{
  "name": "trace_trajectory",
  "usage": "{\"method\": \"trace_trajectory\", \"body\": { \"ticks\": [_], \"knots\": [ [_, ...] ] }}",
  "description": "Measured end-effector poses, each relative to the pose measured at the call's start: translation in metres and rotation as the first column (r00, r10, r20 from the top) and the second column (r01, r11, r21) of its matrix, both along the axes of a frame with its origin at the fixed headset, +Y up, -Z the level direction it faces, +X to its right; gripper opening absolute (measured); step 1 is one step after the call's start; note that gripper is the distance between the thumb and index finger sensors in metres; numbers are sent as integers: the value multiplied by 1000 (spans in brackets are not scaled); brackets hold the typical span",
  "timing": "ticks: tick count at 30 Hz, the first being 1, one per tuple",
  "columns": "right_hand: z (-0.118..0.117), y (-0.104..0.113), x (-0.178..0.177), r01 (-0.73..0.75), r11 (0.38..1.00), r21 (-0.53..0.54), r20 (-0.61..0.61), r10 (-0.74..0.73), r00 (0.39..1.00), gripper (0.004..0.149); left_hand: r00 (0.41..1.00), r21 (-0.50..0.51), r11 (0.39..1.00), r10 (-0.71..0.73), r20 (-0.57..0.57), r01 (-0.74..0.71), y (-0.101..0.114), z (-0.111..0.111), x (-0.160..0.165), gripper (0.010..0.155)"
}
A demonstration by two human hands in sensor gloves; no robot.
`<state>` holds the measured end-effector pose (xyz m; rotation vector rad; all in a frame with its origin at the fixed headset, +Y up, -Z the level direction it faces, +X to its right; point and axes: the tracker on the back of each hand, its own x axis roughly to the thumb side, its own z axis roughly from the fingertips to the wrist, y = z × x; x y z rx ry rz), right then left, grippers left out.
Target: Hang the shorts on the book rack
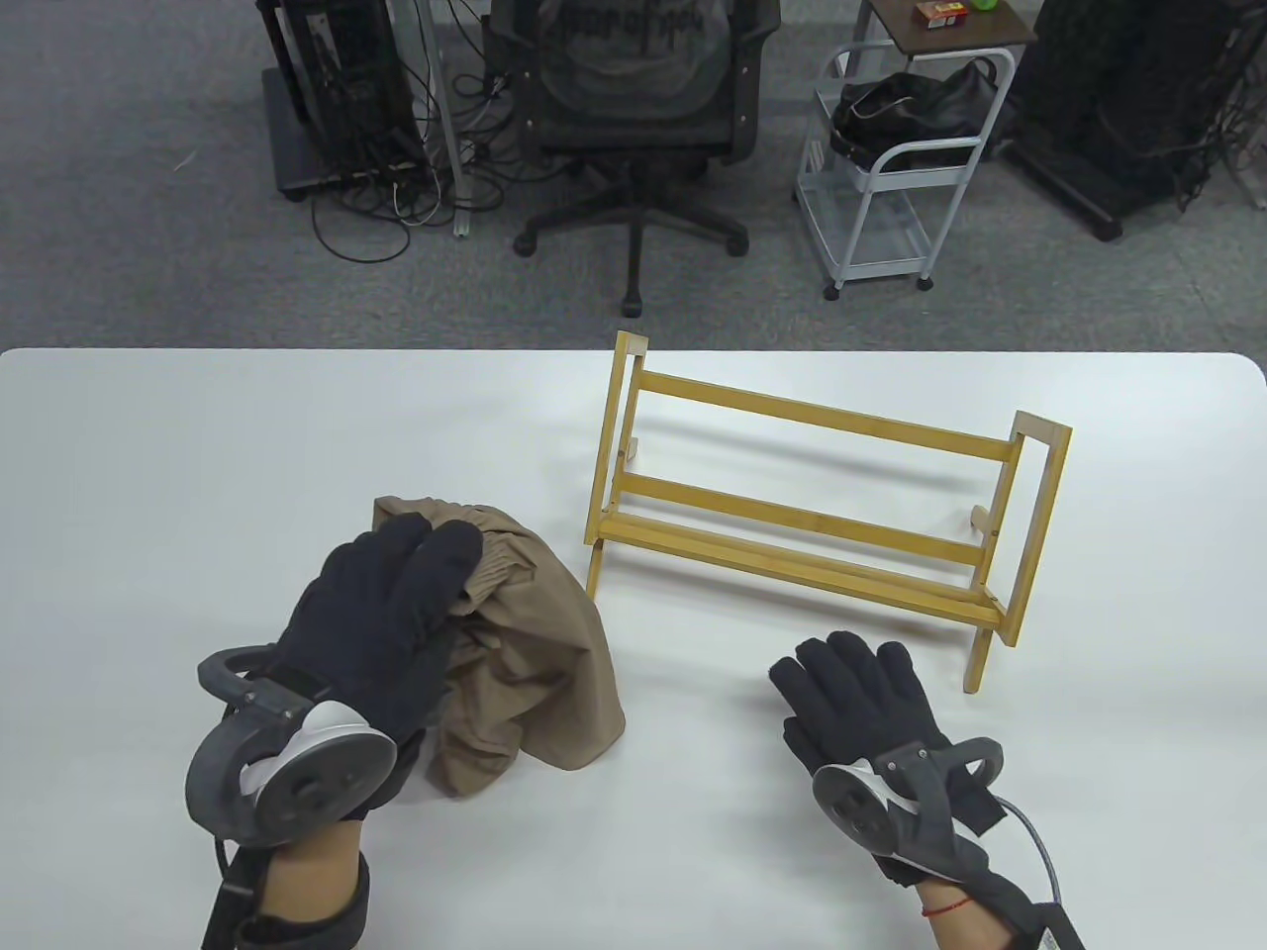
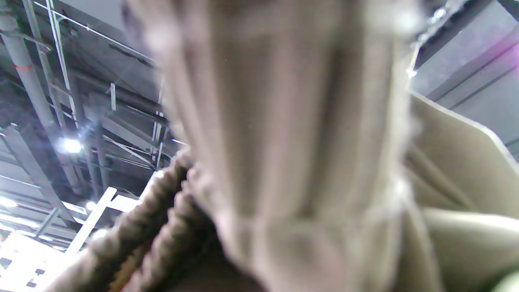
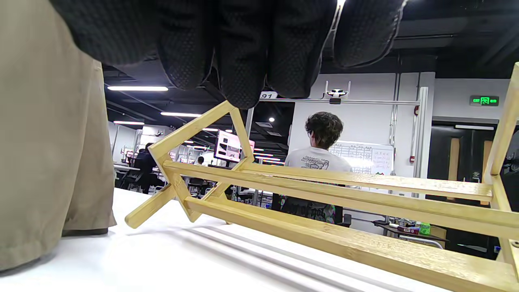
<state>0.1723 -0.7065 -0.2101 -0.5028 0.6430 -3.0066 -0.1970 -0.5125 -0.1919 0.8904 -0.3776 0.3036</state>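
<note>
The tan shorts are bunched up at the front left of the white table. My left hand grips them at the gathered waistband and holds the bundle raised, its lower part on the table. The left wrist view shows only blurred tan cloth close to the lens. The bamboo book rack stands upright right of the shorts. My right hand lies flat on the table in front of the rack, fingers extended, holding nothing. In the right wrist view its fingers hang above the rack, with the shorts at left.
Beyond the table's far edge stand an office chair, a white trolley with a black bag, and computer gear with cables on the floor. A person stands behind the rack in the right wrist view.
</note>
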Motion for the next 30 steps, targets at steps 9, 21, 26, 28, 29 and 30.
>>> {"method": "trace_trajectory", "body": {
  "ticks": [9, 21, 26, 28, 29, 30],
  "knots": [
    [2, 6, 4, 9, 1000, 19, 9, -10, 1000, 55, 998, -19, 1000, 11, 62, -10, -3, -4, 23, 52],
    [2, 12, 8, -12, 999, 43, 46, 10, 999, 56, 986, -58, 997, 68, 151, -60, -8, -15, 59, 52],
    [0, 27, 11, 42, 997, 61, 68, -46, 997, 57, 982, -90, 996, 32, 188, -15, -16, -18, 68, 53],
    [1, 36, 9, 71, 995, 74, 59, -75, 995, 58, 981, -106, 994, 29, 193, -9, -19, -21, 69, 53],
    [3, 43, 6, 85, 993, 84, 48, -90, 995, 59, 980, -114, 994, 25, 199, -2, -20, -23, 70, 53],
    [4, 50, 3, 97, 991, 96, 41, -101, 994, 60, 979, -123, 992, 27, 201, -2, -22, -25, 71, 53]
  ]
}}
